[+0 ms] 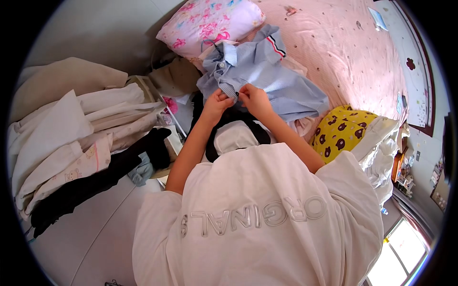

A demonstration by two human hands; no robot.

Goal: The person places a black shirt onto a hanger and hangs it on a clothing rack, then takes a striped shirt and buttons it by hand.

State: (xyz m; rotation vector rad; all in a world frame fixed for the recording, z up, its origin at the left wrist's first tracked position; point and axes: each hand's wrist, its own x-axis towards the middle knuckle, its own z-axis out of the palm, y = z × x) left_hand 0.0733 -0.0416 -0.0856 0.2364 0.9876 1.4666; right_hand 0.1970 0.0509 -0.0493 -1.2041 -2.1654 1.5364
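A light blue striped shirt (253,64) lies spread on the bed in front of me. It has a collar with white buttons, and a red, white and dark band on its sleeve. My left hand (218,102) is closed, its fingers pinching a folded edge of the shirt. Close beside it, my right hand (254,100) is closed on the same part of the shirt. A small dark spot shows between the fingertips, too small to name.
A floral pillow (210,24) lies beyond the shirt on a pink bedsheet (329,52). To the right is a yellow bear-print cloth (341,128). Folded clothes (71,119) are piled at the left, with black garments (109,176) along their near side.
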